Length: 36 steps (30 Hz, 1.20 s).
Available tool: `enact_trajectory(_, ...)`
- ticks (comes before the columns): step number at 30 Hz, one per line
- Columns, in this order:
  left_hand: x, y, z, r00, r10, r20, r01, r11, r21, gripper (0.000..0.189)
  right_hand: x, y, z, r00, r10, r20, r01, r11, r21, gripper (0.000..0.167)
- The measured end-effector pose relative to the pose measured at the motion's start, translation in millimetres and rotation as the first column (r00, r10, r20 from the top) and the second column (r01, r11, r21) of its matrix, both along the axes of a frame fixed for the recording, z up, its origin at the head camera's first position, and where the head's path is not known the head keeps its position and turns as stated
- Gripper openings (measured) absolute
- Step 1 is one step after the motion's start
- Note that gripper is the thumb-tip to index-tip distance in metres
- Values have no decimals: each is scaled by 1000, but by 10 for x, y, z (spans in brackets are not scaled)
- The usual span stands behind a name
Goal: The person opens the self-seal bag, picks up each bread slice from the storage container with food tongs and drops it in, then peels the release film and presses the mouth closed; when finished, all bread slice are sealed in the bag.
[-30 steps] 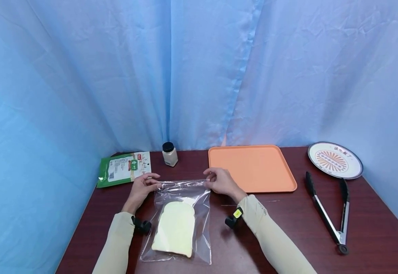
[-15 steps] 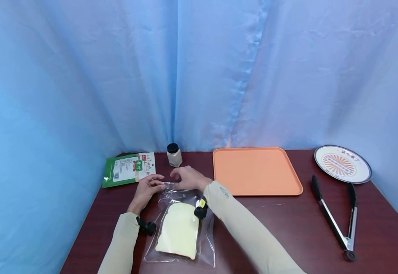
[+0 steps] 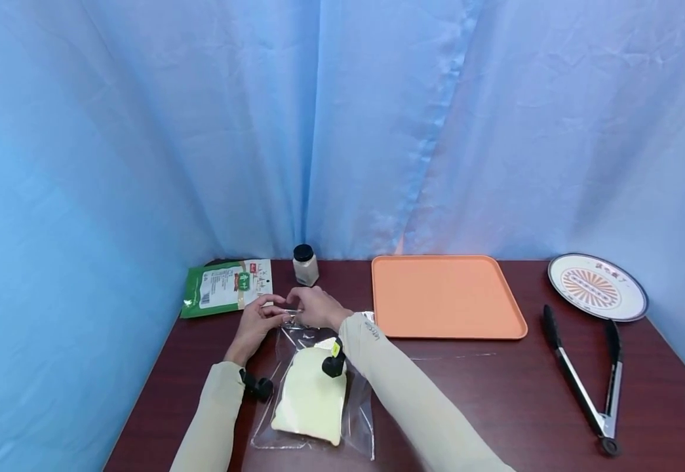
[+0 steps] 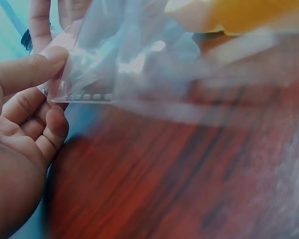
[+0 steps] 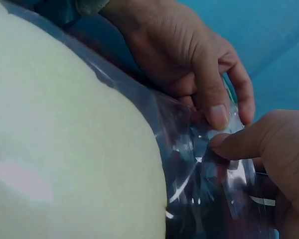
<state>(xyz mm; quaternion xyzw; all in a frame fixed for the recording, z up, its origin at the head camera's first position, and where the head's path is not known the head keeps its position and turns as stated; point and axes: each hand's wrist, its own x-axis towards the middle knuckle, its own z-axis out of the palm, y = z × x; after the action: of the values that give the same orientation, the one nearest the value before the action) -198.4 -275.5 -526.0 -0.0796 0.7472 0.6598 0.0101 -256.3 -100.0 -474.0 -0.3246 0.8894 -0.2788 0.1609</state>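
Note:
A slice of bread [image 3: 309, 406], pale with a thin crust, lies inside a clear plastic bag [image 3: 363, 419] flat on the table. At the bag's far left corner, my left hand [image 3: 252, 331] pinches the film between thumb and fingers. Close beside it, my right hand [image 3: 320, 309] pinches the same far edge, its thumb tip near the left thumb in the right wrist view. The right forearm crosses above the bag and hides part of its right side. In the left wrist view, the bag's edge [image 4: 87, 97] shows a row of small marks by the left fingertips.
Behind the hands stand a green-and-white packet [image 3: 224, 288] and a small black-lidded jar [image 3: 305, 267]. An orange tray [image 3: 445, 298] lies right of them. Farther right are a patterned plate [image 3: 628, 298] and black-tipped tongs [image 3: 575, 383]. A blue curtain [image 3: 366, 131] closes off the back.
My right hand has moved left along the bag's far edge, from the right corner to beside my left hand. The left hand keeps its pinch. The head view has shifted slightly.

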Motion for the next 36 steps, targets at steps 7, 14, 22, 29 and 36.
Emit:
enact_trajectory(7,-4,4,-25,1000,3,-17,-3,1000,-4,38,-90,199,-51,998,59,8,-59,998,-22,39)
enact_trajectory(14,-2,0,-35,1000,-12,-24,12,1000,-12,38,-147,400,-68,996,84,4,-84,996,-26,41)
enact_trajectory(22,1,-8,-30,1000,-5,-22,4,1000,-24,40,-156,611,-47,995,103,-11,-104,994,-29,41)
enact_trajectory(29,13,2,-18,1000,-6,-16,6,999,-36,38,-180,786,-61,996,91,12,-90,995,-40,43)
enact_trajectory(36,23,6,-19,1000,-10,-27,9,999,-47,38,-199,959,-94,996,79,37,-78,996,-39,43)
